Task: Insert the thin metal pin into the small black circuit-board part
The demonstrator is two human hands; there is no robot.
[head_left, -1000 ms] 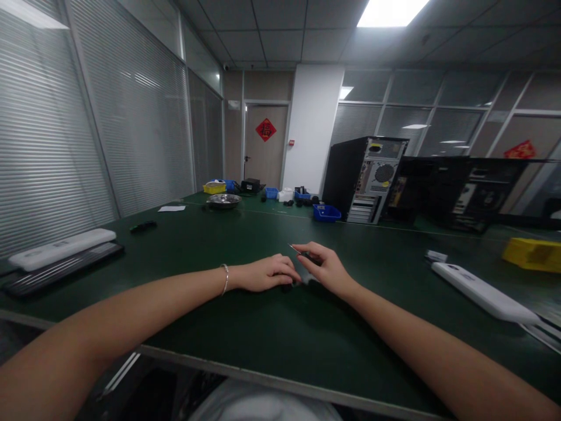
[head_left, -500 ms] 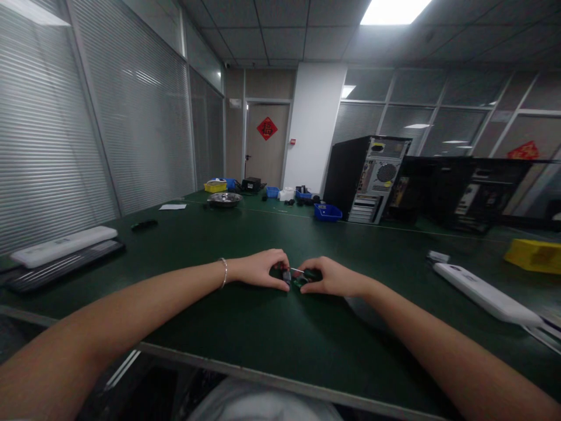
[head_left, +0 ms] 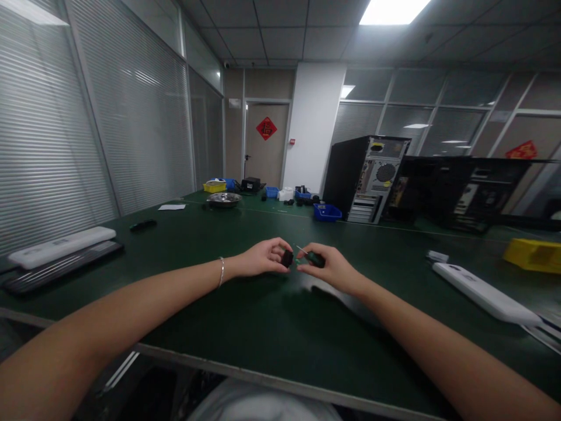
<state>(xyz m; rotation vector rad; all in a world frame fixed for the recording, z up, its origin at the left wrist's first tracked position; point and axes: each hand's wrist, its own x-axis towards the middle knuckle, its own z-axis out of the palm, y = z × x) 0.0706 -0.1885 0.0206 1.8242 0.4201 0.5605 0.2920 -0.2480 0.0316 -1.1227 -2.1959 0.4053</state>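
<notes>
Head view, the only one: reads as mid-job. Left hand (head_left: 263, 258) pinches a small, black, boxy block (head_left: 287, 258), likely plastic, between thumb and fingers, just above the smooth dark green desk (head_left: 245, 327). Right hand (head_left: 333, 268) is closed around a slim screwdriver-like tool with a dark handle and thin metal shaft (head_left: 316, 259), tip angled up and toward the block, not touching it. A small, thin green piece (head_left: 298, 261), maybe circuit board, shows at the right fingertips; too small to tell exactly how it's held. Done, as far as I can judge: tool picked up, block in hand, green piece and block apart with a narrow gap between them. Can't tell if they belong together, or whether any screw or clip has been worked; block's inner face is hidden. Left: neither piece is put down, so I'd call the handling unfinished; how many steps remain, can't say. Farther back, a deep blue open plastic bin (head_left: 327, 213) stands beside the tall black-and-silver computer tower (head_left: 370, 180), small black lumpy parts (head_left: 303, 202) lie past the bin, and a shallow, round, shiny metal bowl (head_left: 224, 200) sits off to the left; all well apart from both hands, contents unreadable from here.
</notes>
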